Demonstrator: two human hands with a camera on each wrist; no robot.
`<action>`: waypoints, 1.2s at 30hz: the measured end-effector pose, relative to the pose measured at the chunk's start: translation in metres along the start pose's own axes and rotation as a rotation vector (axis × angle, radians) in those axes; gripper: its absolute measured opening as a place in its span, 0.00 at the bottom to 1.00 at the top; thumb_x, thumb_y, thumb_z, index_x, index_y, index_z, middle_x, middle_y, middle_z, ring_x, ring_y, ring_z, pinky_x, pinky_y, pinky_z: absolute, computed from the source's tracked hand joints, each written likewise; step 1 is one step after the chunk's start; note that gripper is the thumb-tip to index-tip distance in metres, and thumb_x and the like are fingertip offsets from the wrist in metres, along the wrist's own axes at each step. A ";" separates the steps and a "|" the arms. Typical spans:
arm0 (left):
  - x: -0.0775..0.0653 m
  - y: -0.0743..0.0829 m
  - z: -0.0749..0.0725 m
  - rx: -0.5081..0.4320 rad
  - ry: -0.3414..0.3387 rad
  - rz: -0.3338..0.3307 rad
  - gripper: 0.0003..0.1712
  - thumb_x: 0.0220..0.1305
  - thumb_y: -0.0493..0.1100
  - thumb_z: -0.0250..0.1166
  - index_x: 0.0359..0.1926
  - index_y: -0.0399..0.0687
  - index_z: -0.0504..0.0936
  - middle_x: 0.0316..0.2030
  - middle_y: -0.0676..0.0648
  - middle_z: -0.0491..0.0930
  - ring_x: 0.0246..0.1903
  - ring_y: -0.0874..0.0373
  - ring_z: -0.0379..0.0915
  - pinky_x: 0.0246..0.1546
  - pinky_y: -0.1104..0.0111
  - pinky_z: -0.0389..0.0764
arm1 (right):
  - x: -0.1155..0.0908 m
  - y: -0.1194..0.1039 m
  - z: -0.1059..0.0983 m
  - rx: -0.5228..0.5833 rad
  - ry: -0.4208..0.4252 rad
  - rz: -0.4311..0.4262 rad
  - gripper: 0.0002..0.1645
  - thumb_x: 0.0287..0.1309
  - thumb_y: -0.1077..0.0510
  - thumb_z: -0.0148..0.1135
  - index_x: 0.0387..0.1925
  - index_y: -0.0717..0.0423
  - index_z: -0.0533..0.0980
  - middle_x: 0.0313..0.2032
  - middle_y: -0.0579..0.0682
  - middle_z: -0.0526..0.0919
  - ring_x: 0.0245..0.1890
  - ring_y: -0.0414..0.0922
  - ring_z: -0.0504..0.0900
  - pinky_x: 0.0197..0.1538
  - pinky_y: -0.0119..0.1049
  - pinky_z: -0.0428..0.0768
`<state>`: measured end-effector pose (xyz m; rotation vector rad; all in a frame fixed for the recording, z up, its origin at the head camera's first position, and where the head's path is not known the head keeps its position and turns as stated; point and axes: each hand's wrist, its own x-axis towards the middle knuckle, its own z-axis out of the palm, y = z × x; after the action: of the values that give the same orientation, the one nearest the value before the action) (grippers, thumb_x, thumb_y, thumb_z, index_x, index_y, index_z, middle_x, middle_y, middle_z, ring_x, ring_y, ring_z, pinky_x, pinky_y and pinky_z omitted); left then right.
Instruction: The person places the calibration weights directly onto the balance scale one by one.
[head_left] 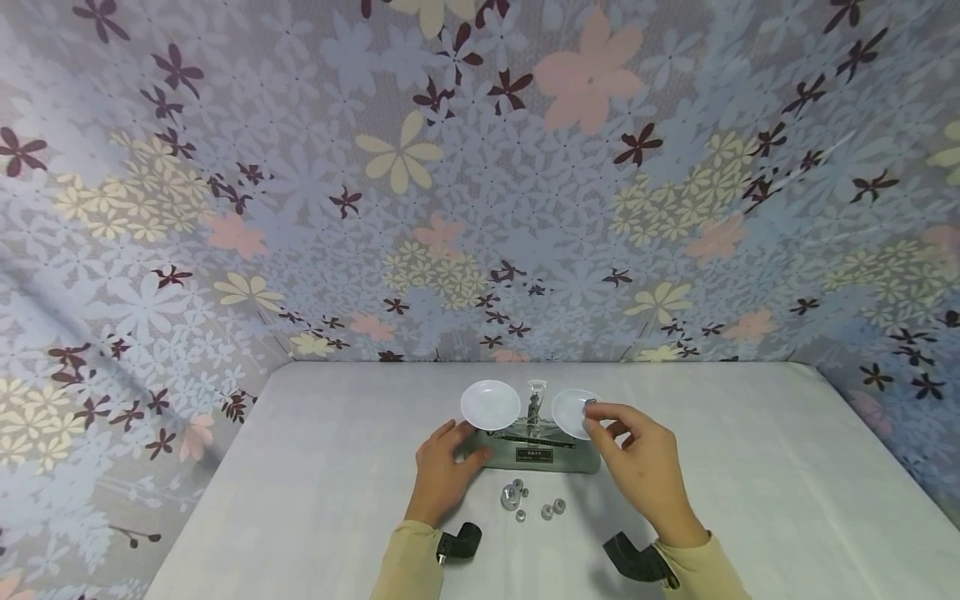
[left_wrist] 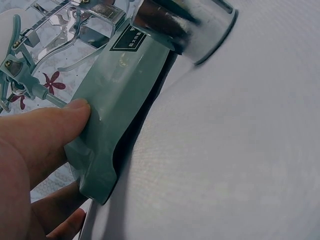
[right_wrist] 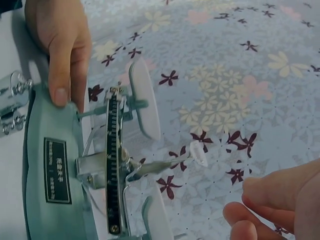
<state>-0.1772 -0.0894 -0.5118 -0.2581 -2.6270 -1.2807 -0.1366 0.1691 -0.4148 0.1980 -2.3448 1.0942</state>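
Observation:
A green balance scale (head_left: 540, 457) with two white pans stands on the table. My left hand (head_left: 442, 471) grips the left end of its base, thumb on the front face, as the left wrist view also shows (left_wrist: 45, 135). My right hand (head_left: 637, 454) is at the right pan (head_left: 567, 414), thumb and index finger bent toward each other. A small metal weight (head_left: 590, 402) shows at the index fingertip; it appears to rest on the pan. In the right wrist view, no weight is visible between the fingers (right_wrist: 270, 192).
Several metal weights of different sizes, the largest a shiny cylinder (head_left: 511, 497), stand on the white table (head_left: 337, 475) in front of the scale. The left pan (head_left: 491, 405) holds nothing visible. Floral cloth (head_left: 480, 208) hangs behind the table's far edge.

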 end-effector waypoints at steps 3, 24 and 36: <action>0.000 -0.001 0.000 -0.003 -0.005 0.004 0.24 0.61 0.49 0.70 0.58 0.50 0.83 0.58 0.44 0.81 0.66 0.39 0.67 0.64 0.32 0.55 | -0.003 -0.001 0.000 0.029 -0.024 0.026 0.08 0.59 0.62 0.71 0.41 0.53 0.86 0.39 0.45 0.89 0.29 0.34 0.80 0.30 0.29 0.74; 0.001 -0.001 0.000 -0.011 -0.001 0.008 0.25 0.62 0.50 0.70 0.59 0.49 0.83 0.59 0.44 0.81 0.66 0.39 0.66 0.64 0.32 0.55 | -0.037 -0.001 0.013 0.156 -0.130 0.075 0.10 0.56 0.64 0.72 0.37 0.46 0.86 0.32 0.39 0.87 0.27 0.34 0.78 0.28 0.30 0.75; 0.001 -0.002 0.000 0.002 0.002 0.028 0.24 0.61 0.49 0.70 0.58 0.48 0.83 0.58 0.44 0.82 0.66 0.39 0.67 0.64 0.32 0.56 | -0.050 0.011 0.024 0.151 -0.188 0.125 0.06 0.56 0.63 0.72 0.36 0.51 0.86 0.29 0.39 0.85 0.27 0.33 0.77 0.29 0.29 0.74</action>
<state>-0.1786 -0.0903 -0.5130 -0.2924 -2.6137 -1.2686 -0.1078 0.1535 -0.4611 0.2206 -2.4670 1.3684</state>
